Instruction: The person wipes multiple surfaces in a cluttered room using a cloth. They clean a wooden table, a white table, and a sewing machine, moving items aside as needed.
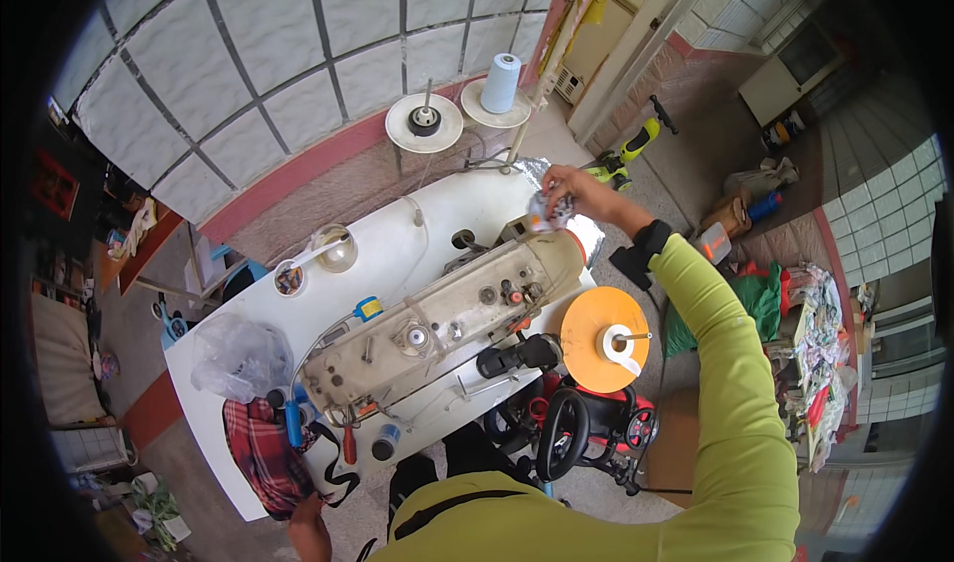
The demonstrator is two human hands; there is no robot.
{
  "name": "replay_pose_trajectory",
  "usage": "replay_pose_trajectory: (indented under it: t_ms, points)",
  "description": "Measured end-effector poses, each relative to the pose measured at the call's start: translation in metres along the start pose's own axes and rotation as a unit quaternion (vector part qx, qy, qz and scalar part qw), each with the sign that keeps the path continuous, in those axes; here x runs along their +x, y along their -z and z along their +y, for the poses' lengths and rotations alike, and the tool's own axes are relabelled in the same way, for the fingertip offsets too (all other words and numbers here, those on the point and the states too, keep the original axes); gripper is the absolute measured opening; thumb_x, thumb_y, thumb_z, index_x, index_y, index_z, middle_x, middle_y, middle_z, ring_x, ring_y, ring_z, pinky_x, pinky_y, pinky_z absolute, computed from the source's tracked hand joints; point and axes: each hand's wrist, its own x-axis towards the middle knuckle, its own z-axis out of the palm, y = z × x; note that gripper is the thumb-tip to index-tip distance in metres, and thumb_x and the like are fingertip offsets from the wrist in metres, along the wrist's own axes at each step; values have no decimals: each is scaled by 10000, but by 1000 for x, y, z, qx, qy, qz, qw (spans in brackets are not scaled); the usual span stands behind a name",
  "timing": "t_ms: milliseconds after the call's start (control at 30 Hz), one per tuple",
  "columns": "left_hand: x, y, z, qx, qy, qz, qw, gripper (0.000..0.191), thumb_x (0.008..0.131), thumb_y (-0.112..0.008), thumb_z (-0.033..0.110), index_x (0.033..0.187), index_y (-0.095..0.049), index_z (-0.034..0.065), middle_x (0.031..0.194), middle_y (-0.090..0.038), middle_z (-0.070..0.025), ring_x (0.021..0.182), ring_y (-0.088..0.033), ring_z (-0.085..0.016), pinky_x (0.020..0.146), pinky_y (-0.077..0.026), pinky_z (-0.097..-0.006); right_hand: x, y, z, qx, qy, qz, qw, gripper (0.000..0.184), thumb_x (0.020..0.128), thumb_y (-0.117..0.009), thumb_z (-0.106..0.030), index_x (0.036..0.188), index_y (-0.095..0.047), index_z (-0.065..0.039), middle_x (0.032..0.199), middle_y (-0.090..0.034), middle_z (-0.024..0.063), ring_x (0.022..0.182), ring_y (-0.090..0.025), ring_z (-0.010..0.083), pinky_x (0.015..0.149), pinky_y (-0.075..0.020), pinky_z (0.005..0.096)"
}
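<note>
My right hand [570, 191] grips a small clear plastic bag [550, 213] with small items in it, above the right end of an industrial sewing machine [447, 305]. My left hand [309, 525] is low at the table's front left edge, at the lower end of a red plaid cloth [261, 450]; whether its fingers hold the cloth is not clear. Beside the cloth lie a blue-handled tool [293, 424], a red-handled screwdriver [349, 445] and a black strap [339, 480]. An orange disc with a white spool [605, 338] stands at the machine's right front.
The white table [201, 428] bears a crumpled plastic bag [242, 353], a round container [335, 249] and a small cup [289, 279]. A blue thread cone [501, 85] stands behind on a thread stand. A red ride-on toy [589, 420] is close on the right, a green scooter [633, 144] farther back.
</note>
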Motion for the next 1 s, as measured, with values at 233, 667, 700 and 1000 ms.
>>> replay_pose_trajectory:
  t_ms: [233, 667, 700, 1000]
  points:
    - [8, 1, 0, -15, -2, -52, 999, 331, 758, -555, -83, 1062, -667, -16, 922, -663, -227, 851, -653, -375, 753, -512, -419, -73, -49, 22, -12, -33, 69, 997, 213, 617, -678, 23, 755, -715, -136, 1103, -602, 31, 1041, -483, 284, 964, -387, 359]
    - [13, 3, 11, 18, -27, -60, 998, 305, 782, -546, -44, 1060, -668, -16, 957, -670, -233, 887, -651, -388, 790, -510, -425, -1, -66, 23, 12, -29, 69, 997, 386, 646, -718, -22, 1005, -738, -161, 1242, -571, 70, 1143, -476, 312, 1004, -361, 396]
    - [14, 3, 12, 15, -29, -62, 998, 305, 783, -546, -44, 1061, -668, -15, 956, -669, -234, 888, -651, -388, 791, -509, -426, 2, -66, 20, 7, -45, 37, 998, 382, 662, -712, -20, 1024, -732, -141, 1281, -546, 68, 1176, -442, 301, 1032, -338, 391]
    - [31, 7, 27, 19, -40, -95, 994, 319, 780, -537, -65, 1068, -662, -11, 965, -666, -237, 894, -648, -392, 785, -505, -432, 6, -72, 43, -41, -10, 44, 998, 177, 665, -750, -174, 794, -709, -60, 1073, -585, 54, 1011, -469, 327, 900, -415, 380]
